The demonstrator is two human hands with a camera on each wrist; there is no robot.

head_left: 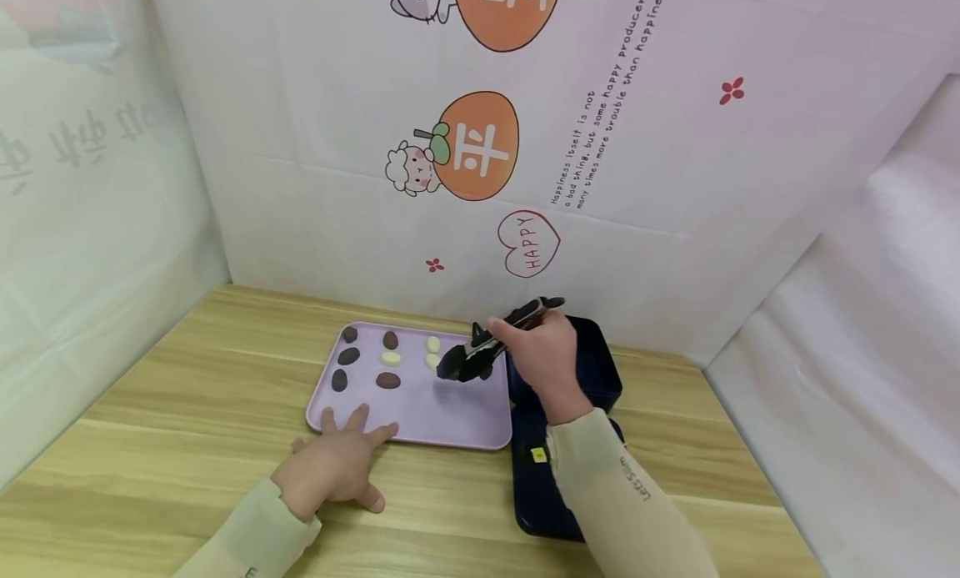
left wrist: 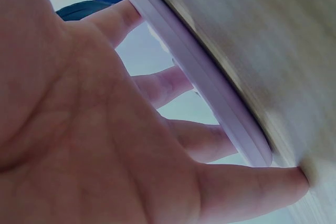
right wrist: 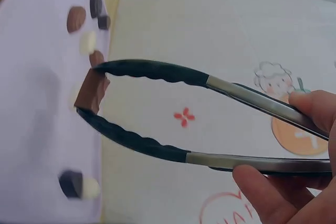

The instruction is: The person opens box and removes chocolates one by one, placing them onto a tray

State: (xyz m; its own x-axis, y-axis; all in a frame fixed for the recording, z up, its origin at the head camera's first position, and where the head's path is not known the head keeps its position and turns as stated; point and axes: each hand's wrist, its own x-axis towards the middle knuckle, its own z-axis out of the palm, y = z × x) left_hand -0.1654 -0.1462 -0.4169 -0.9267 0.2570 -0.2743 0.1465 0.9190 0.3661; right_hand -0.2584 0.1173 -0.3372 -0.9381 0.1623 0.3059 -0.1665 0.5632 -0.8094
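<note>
My right hand grips black-tipped metal tongs over the right part of a lavender tray. Between the tong tips, in the right wrist view, a brown chocolate is pinched; in the head view the tips hide it. Spread out, my left hand rests at the tray's near left edge, fingertips over the rim and thumb to the right. On the tray lie dark chocolates in a left column, brown chocolates with a white chocolate in the middle, and white pieces beside the tongs.
Right of the tray stands an open dark blue box, its lid lying toward me, partly under my right forearm. A printed white cloth hangs behind the wooden table, with more cloth at both sides.
</note>
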